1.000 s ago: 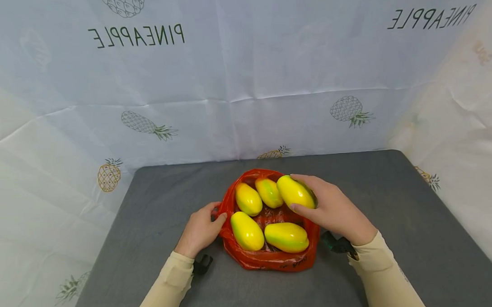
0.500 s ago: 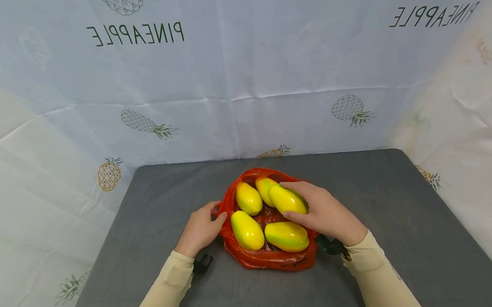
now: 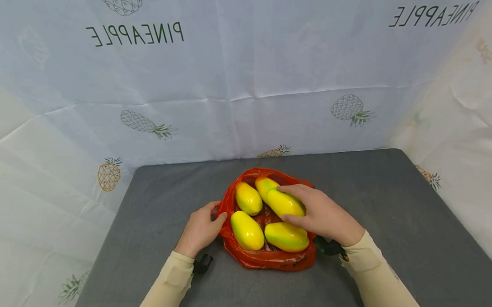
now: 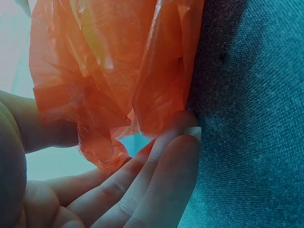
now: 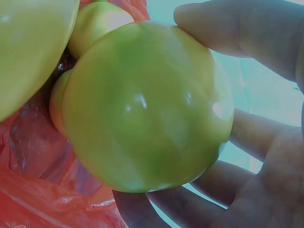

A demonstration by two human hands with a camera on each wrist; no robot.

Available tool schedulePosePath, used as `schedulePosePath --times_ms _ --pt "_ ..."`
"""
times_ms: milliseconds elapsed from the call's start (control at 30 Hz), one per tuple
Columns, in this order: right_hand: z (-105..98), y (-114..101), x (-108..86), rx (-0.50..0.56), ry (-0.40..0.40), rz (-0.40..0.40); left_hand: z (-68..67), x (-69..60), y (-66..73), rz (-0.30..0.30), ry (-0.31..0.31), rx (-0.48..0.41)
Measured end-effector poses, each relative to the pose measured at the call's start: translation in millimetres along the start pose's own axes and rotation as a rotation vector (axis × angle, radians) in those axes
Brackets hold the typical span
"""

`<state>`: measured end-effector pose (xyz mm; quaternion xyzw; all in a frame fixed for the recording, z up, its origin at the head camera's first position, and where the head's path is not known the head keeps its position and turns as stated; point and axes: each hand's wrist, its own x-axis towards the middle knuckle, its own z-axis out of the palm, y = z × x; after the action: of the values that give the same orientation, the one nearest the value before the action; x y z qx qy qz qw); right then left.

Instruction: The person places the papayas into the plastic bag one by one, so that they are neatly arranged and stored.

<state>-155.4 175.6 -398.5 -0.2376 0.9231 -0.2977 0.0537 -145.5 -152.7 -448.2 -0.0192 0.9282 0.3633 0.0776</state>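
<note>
A red plastic bag (image 3: pixel 270 262) sits with its mouth wide on the dark table. My left hand (image 3: pixel 200 229) holds the bag's left edge; in the left wrist view the thin film (image 4: pixel 104 71) lies between thumb and fingers. In my right hand (image 3: pixel 329 214) is a yellow-green mango (image 3: pixel 285 202), held with the thumb on its near side and the fingers round its far side. That mango is in the right part of the bag's mouth, in front of the back mango (image 3: pixel 265 184). How firmly it rests on anything below cannot be seen.
Other mangoes lie in the bag: one at back left (image 3: pixel 248 198), one at front left (image 3: pixel 247 231) and one at front right (image 3: pixel 287 237). The grey tabletop (image 3: pixel 170 187) surrounds the bag. A pineapple-print cloth (image 3: pixel 243 72) hangs behind.
The right hand has carried its mango left and slightly toward me, from the bag's right rim further into the mouth, partly covering the back mango. The left hand and bag have stayed put.
</note>
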Motion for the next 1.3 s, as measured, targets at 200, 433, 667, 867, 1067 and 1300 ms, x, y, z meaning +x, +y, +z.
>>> schedulePosePath --times_ms 200,433,667,867,1067,1300 --pt "3.7 0.5 0.0 -0.004 -0.031 0.000 1.0 -0.5 0.2 0.008 0.006 0.003" --pt "4.3 2.2 1.2 -0.007 -0.044 0.001 1.9 0.9 -0.8 0.007 0.012 0.005" --pt "3.8 4.2 3.0 -0.005 -0.059 0.010 1.7 1.3 -0.2 0.013 0.015 0.010" --pt "3.7 5.6 3.1 0.012 -0.079 0.013 1.3 1.2 0.6 0.010 0.012 0.016" --pt "4.4 7.4 3.6 0.014 -0.088 0.009 2.2 1.6 0.7 0.010 0.011 0.017" --pt "8.2 9.2 3.7 0.012 -0.099 0.014 2.2 1.7 -0.3 0.006 0.008 0.020"
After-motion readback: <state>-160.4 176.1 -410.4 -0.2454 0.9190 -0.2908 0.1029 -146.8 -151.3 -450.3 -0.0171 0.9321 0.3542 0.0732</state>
